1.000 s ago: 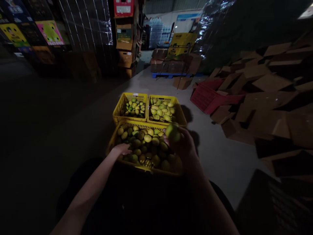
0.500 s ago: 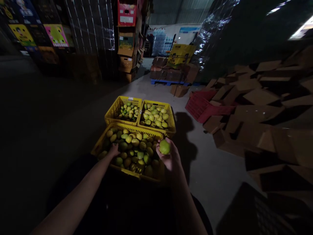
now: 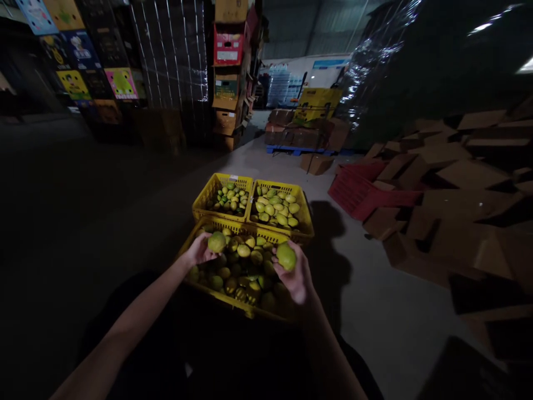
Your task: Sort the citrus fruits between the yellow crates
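Over the near yellow crate [image 3: 233,303], which is full of green and yellow fruits, both hands are raised. My left hand [image 3: 200,250] holds a green-yellow fruit [image 3: 217,242] above the crate's left part. On the right, my right hand [image 3: 296,274] has its fingers round a brighter green fruit [image 3: 286,256]. Behind stand two more yellow crates side by side: the back left crate [image 3: 201,203] with smaller fruits, and the back right crate [image 3: 307,218] with larger yellow-green ones.
A red crate [image 3: 353,191] lies by a heap of cardboard boxes [image 3: 453,211] on the right. Further back are a blue pallet [image 3: 297,150] with cartons and a tall stack of boxes [image 3: 227,89]. Wrapped stacks and printed boxes stand at the left.
My left hand has risen from among the fruits in the near crate and now holds one. My right hand keeps its fruit. The whole view has shifted, with the crates lower and further right.
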Available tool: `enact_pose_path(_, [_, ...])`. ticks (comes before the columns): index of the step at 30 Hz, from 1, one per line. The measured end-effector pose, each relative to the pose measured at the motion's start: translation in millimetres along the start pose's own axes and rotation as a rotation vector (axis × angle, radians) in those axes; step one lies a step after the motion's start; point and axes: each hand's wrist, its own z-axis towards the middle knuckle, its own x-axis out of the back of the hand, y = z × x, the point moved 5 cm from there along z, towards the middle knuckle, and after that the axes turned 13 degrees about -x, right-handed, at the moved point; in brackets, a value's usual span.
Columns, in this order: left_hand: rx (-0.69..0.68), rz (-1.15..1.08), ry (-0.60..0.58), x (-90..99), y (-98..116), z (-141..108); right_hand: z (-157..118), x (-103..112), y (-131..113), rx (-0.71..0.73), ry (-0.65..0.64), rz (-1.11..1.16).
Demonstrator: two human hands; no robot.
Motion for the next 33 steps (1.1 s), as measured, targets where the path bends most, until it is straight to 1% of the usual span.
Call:
enact_pose_path(2, [0.001, -0.178, -0.094, -21.7, 0.0, -14.9, 3.1, -11.7, 17.3, -0.065, 0.018, -0.016])
enact_pose_path(3, [-0.008, -0.277, -0.091, -29.5, -1.5, -21.4, 5.3, -17.3, 28.0, -0.107, 0.029, -0.025])
enact_pose_path(5, [-0.033, -0.408, -0.037, -39.4, -6.2, -30.5, 10.8, -28.9, 51.3, -0.183, 0.008, -0.061])
enact_pose_path(8, [-0.051, -0.461, -0.018, -49.2, -10.3, -34.2, 20.8, -36.6, 83.1, -0.266, 0.016, -0.092])
enact_pose_path(11, [-0.057, -0.386, -0.044, -54.6, -8.4, -30.3, 28.6, -36.9, 99.5, -0.284, -0.015, -0.099])
enact_pose_path(14, [-0.159, -0.200, -0.091, -58.2, -0.1, -27.2, 30.6, -31.7, 98.1, -0.236, -0.055, -0.125])
enact_pose_path(17, [-0.237, -0.096, -0.163, -64.1, 6.3, -29.1, 28.4, -26.7, 90.3, -0.199, -0.121, -0.155])
enact_pose_path(19, [-0.240, -0.068, -0.187, -66.7, 7.4, -30.7, 26.4, -25.7, 86.4, -0.188, -0.177, -0.150])
enact_pose_path(21, [-0.228, -0.053, -0.186, -67.4, 6.8, -31.2, 24.5, -26.6, 84.1, -0.175, -0.216, -0.141])
enact_pose_path(26, [-0.202, -0.063, -0.177, -67.8, 2.3, -29.6, 16.9, -36.7, 85.0, -0.172, -0.252, -0.150])
enact_pose_path(28, [-0.176, -0.094, -0.136, -65.9, -0.6, -28.6, 12.7, -40.9, 83.8, -0.149, -0.251, -0.144])
enact_pose_path(29, [-0.149, -0.122, -0.092, -63.5, -2.8, -27.9, 10.9, -42.0, 82.9, -0.137, -0.243, -0.133])
enact_pose_path(31, [-0.079, -0.199, 0.033, -55.8, -9.3, -26.3, 8.7, -40.8, 81.6, -0.129, -0.196, -0.104])
enact_pose_path(33, [-0.014, -0.269, 0.171, -46.1, -17.1, -25.0, 8.6, -34.7, 81.2, -0.129, -0.107, -0.068])
